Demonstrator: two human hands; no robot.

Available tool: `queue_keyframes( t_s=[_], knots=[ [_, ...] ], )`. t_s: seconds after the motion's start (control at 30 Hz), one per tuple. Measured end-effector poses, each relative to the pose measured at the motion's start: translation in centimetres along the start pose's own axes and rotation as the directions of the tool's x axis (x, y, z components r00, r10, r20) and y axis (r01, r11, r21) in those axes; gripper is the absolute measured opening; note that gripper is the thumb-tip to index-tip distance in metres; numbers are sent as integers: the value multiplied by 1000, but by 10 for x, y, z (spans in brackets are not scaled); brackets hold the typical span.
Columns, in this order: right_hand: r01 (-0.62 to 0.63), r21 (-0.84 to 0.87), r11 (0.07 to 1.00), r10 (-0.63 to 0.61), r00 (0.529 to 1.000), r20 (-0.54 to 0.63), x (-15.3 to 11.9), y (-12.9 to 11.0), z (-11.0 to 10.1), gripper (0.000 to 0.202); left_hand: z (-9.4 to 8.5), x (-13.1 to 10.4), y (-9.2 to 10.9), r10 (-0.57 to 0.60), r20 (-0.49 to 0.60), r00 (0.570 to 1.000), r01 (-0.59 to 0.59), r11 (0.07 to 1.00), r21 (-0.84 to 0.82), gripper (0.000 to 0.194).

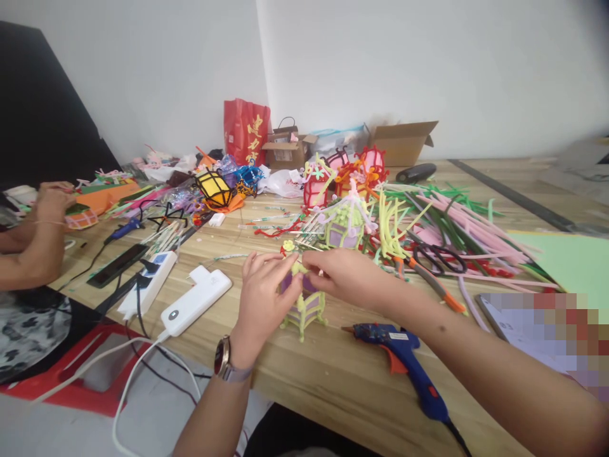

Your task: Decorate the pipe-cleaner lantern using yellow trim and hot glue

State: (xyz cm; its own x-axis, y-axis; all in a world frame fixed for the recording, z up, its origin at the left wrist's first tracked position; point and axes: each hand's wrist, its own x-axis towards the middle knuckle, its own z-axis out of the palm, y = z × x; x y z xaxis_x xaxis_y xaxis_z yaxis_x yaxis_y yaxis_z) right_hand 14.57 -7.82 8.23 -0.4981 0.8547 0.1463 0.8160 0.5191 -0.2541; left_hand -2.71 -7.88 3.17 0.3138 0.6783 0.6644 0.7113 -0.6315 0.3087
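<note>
A small pale green pipe-cleaner lantern (304, 317) with purple panels stands upright on the wooden table in front of me. My left hand (265, 295), with a watch at the wrist, closes round the lantern's upper left side, thumb and fingers at its top. From the other side my right hand (340, 271) reaches in, its fingers bent and pinched at the same top. Whatever small part lies between the fingertips is hidden. A blue hot glue gun (402, 355) with an orange trigger lies to the right, below my right forearm.
Behind my hands stands another green-and-purple lantern (343, 231), near heaped pipe cleaners (457, 219). Black scissors (440, 254) and orange-handled pliers (435, 285) lie at right. A white power bank (197, 303) and power strip (150, 285) sit left. A co-worker's hand (52, 203) is far left.
</note>
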Motion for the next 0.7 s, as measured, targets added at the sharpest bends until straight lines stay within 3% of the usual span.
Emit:
queue_keyframes(
  t_s=[0.13, 0.33, 0.47, 0.57, 0.7],
  knots=[
    [27, 10, 1000, -27, 1000, -2, -1, 2, 0, 10, -4, 1, -5, -8, 65, 998, 18, 989, -147, 31],
    [14, 8, 1000, -14, 1000, 10, -1, 5, 1, 10, -10, 11, -15, -111, 225, 968, 200, 884, -423, 32],
    [9, 19, 1000, -9, 1000, 11, 0, 6, 0, 10, -8, 21, -17, -189, 327, 926, 341, 793, -506, 37],
    [12, 24, 1000, -12, 1000, 14, 0, 7, 0, 11, -7, 29, -16, -180, 396, 901, 391, 733, -556, 38],
    [16, 28, 999, -16, 1000, 13, 0, 9, 1, 13, -7, 37, -15, -193, 436, 879, 447, 650, -615, 25]
  ],
)
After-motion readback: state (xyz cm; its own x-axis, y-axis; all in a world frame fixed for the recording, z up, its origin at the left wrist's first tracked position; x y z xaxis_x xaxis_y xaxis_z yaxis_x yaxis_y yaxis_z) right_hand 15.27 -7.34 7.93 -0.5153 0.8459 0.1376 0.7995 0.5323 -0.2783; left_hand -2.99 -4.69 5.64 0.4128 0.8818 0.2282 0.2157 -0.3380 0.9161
